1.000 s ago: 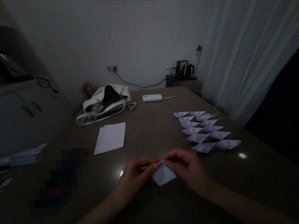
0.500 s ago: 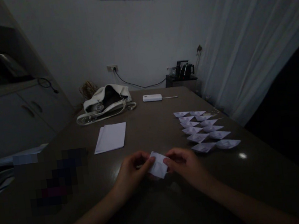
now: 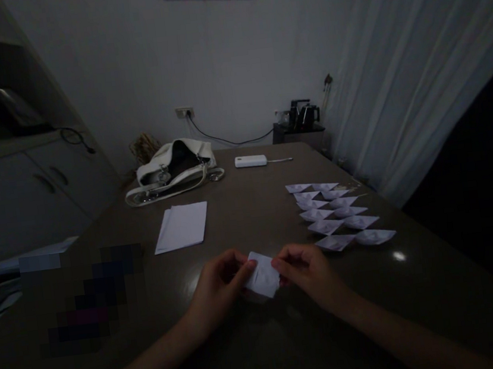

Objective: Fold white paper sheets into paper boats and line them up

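Observation:
A small folded piece of white paper (image 3: 263, 276), roughly square and tilted, is held above the near part of the dark table (image 3: 250, 214). My left hand (image 3: 223, 283) pinches its left edge, thumb on top and fingers behind. My right hand (image 3: 304, 270) grips the right edge between thumb and fingers. To the right, several white paper boats (image 3: 335, 242) stand in two columns. A stack of white paper sheets (image 3: 184, 225) lies to the left, beyond my left hand.
A white handbag (image 3: 176, 166) sits at the far left of the table. Near the far edge lies a white power bank (image 3: 250, 161) with a short cable. Black kettles (image 3: 307, 116) stand on a low cabinet behind. A curtain (image 3: 410, 56) hangs on the right.
The folded paper has tipped and shifted slightly toward me. My right thumb has moved a little along its right edge. Both hands stay nearly in place.

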Motion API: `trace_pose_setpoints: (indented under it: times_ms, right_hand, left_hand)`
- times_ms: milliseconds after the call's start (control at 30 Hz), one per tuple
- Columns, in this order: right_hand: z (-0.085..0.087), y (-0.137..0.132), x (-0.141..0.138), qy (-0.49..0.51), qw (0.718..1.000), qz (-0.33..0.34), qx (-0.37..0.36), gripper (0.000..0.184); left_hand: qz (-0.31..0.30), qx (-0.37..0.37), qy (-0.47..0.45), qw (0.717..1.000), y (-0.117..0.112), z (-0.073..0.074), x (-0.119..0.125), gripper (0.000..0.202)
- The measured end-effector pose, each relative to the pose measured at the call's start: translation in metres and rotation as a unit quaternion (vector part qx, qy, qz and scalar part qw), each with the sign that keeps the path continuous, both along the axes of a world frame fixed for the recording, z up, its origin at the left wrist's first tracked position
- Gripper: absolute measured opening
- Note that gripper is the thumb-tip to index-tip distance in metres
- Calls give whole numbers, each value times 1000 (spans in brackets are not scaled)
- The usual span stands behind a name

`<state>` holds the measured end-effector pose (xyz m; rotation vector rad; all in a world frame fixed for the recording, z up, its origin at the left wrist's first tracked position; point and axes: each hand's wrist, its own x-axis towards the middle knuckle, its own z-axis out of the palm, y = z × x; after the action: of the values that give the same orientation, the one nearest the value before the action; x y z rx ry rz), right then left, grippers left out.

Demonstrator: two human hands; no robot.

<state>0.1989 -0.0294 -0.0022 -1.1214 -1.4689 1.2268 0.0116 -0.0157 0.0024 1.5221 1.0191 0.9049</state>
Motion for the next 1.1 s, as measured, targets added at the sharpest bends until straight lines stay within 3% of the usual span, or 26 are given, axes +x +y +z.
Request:
trace_pose_setpoints:
  times_ms: [167, 367, 633, 767, 967, 1100]
  right_hand:
    - [4, -5, -3, -91, 994, 22, 50, 19]
    - [3, -3, -3, -77, 994, -36, 73, 23]
    - [1, -7, -5, -115, 983, -64, 126, 20]
    - [-1, -6, -3, -105, 982, -69, 142, 21]
    - [-4, -1, -2, -86, 987, -70, 115, 23]
    - [-7, 0, -4, -48, 992, -66, 96, 25]
  left_hand:
    - [-53, 17, 64, 996, -8, 1, 4, 27]
    - [-132, -77, 7, 988, -7, -2, 7, 33]
    - [-91, -114, 15, 989, -7, -3, 9, 42]
    - [-100, -134, 2, 986, -5, -5, 7, 47]
    - [-88, -79, 23, 993, -5, -4, 4, 48]
    - [-77, -89, 4, 993, -6, -7, 7, 47]
